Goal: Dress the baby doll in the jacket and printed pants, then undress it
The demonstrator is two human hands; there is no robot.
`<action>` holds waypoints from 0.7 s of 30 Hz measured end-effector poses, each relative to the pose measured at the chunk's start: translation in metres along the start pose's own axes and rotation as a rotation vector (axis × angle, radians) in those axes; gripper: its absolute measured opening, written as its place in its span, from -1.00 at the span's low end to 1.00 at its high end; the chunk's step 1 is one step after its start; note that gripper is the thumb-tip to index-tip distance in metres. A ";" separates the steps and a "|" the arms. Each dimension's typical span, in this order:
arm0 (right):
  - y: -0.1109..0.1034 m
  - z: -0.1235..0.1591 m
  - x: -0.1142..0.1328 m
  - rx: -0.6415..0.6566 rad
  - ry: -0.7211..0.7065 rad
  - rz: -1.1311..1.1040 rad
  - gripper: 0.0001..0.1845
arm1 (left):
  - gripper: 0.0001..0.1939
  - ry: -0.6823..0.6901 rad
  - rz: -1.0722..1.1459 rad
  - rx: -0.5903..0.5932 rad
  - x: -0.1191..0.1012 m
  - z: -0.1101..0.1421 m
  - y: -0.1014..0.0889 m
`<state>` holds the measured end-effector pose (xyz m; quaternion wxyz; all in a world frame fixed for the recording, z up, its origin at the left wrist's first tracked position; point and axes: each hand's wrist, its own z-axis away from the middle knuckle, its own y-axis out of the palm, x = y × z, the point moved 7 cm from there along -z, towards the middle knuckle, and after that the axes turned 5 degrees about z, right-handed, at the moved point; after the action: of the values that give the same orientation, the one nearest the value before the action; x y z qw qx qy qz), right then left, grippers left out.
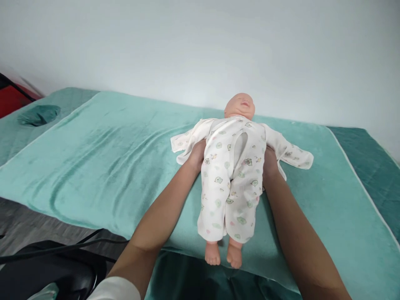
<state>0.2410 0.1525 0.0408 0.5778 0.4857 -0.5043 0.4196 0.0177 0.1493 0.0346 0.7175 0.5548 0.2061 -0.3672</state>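
A baby doll [240, 105] lies on its back, its head toward the wall and its bare feet toward me. It wears white printed trousers [215, 196] with a slit at the crotch, and a white printed top [292, 154] whose sleeves spread out to both sides. My left hand [197, 154] grips the doll's side from the left, beside the trousers. On the opposite side my right hand [270, 161] holds it in the same way. The fingers of both hands are largely hidden behind the doll and the cloth.
The doll rests on a padded bed with a light green cover [93, 166], wrinkled to the left. A face hole [39, 115] is at the bed's left end. Behind runs a white wall [187, 46]. A black chair [53, 271] and dark cables [62, 248] are at lower left.
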 end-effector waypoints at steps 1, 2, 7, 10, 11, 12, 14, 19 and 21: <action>0.000 -0.001 -0.002 -0.005 0.041 -0.051 -0.81 | -0.70 -0.011 0.010 0.007 0.001 -0.002 -0.001; 0.001 -0.001 -0.004 -0.005 0.087 -0.110 -0.82 | -0.70 -0.023 0.018 0.019 0.002 -0.004 -0.002; 0.014 0.000 0.003 0.125 0.115 -0.266 -0.66 | -0.68 0.004 -0.049 -0.002 0.001 -0.008 -0.006; 0.019 0.001 0.006 0.180 0.087 -0.241 -0.63 | -0.70 0.120 -0.205 -0.036 -0.008 -0.003 -0.005; 0.019 0.001 0.005 0.181 0.087 -0.226 -0.64 | -0.69 0.175 -0.273 -0.051 -0.012 0.000 -0.005; 0.018 -0.001 0.003 0.179 0.092 -0.205 -0.65 | -0.68 0.232 -0.346 -0.063 -0.017 0.003 -0.004; 0.014 -0.005 -0.003 0.163 0.097 -0.148 -0.66 | -0.66 0.333 -0.484 -0.056 -0.025 0.008 0.000; 0.002 -0.021 -0.012 0.132 0.051 -0.015 -0.64 | -0.64 0.440 -0.620 -0.028 -0.030 0.010 0.005; -0.001 -0.024 -0.016 0.123 0.060 0.015 -0.63 | -0.62 0.446 -0.655 -0.042 -0.029 0.010 0.003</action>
<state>0.2442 0.1764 0.0244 0.5587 0.5034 -0.4636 0.4685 0.0004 0.1490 0.0601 0.5113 0.5113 0.5302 -0.4429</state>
